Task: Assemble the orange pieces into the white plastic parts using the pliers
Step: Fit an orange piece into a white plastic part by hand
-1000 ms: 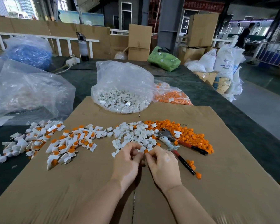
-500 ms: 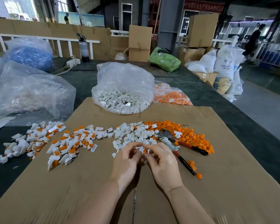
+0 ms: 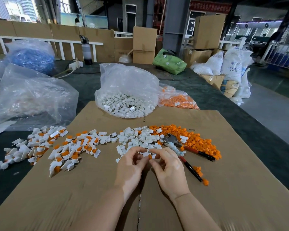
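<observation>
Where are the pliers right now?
Head view: the pliers lie on the cardboard, untouched, just right of the right hand, head at the orange pile's near edge.

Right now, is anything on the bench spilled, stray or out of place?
Mostly tidy. A few orange pieces lie apart from the main orange pile, by the pliers handles, and one sits at the cardboard's right edge. Both hands, left hand and right hand, pinch small parts; pliers lie unused.

Dim warehouse interior. A grey steel column (image 3: 175,25) stands at upper centre. Stacked cardboard boxes (image 3: 144,45) sit beside it. White sacks (image 3: 232,67) occupy the right. Daylight enters through windows (image 3: 15,9) at upper left.
</observation>
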